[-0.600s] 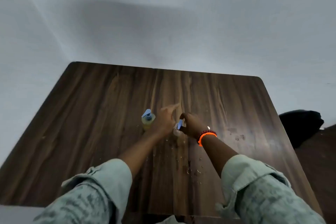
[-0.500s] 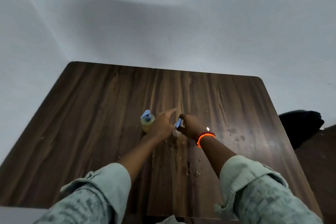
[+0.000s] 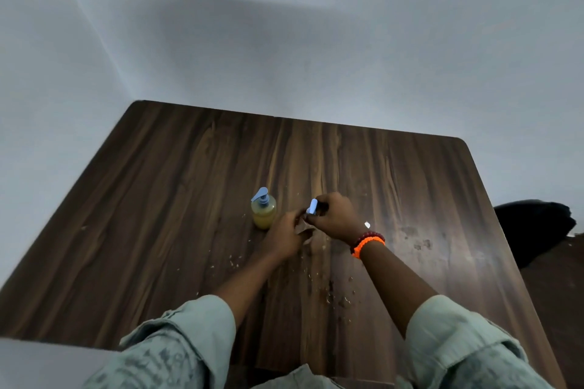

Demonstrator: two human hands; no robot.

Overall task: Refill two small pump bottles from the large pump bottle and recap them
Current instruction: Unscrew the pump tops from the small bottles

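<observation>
Left hand (image 3: 284, 235): curled around clear small bottle (image 3: 306, 230), mid-table
Right hand (image 3: 335, 216): fingers pinched on blue pump cap (image 3: 313, 207) atop that bottle
Second bottle (image 3: 264, 210): yellow liquid, capped, upright, just left of hands
Table (image 3: 158, 215): droplets near forearms

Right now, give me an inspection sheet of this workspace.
Surface: dark wood-grain table, with droplets and smears near the front and right.
Job's things: one small pump bottle of yellow liquid stands upright with its blue pump on; a second bottle, mostly hidden, sits between the hands, and its blue pump head shows above. Large bottle not seen.
Clutter: nothing seen.
Grips: left hand closed on the hidden bottle; right hand closed around the pump head.
Cables: nothing seen.
Surroundings: pale wall; dark object beyond the right table edge.
</observation>
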